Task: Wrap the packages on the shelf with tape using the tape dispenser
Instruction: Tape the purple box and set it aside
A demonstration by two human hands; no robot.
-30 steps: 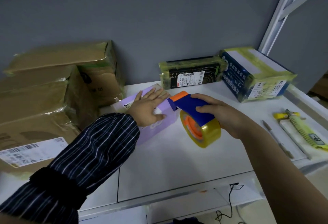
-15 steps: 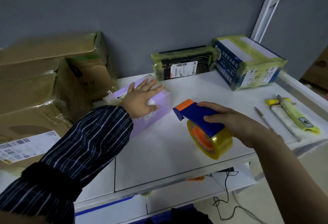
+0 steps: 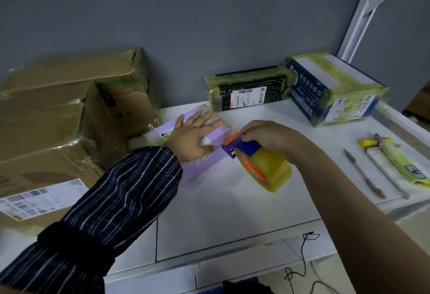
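My left hand (image 3: 194,137) lies flat, fingers spread, on the purple package (image 3: 204,154) on the shelf (image 3: 232,212). My right hand (image 3: 272,140) grips the tape dispenser (image 3: 258,161), its orange end touching the package's right edge.

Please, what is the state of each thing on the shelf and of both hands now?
purple box: lying flat, tape across far end.
left hand: flat, pressing the purple box.
right hand: gripping the tape dispenser.
tape dispenser: head at the box's right edge.
black box: wrapped in tape.
blue box: wrapped in tape.
cardboard boxes: stacked, taped.
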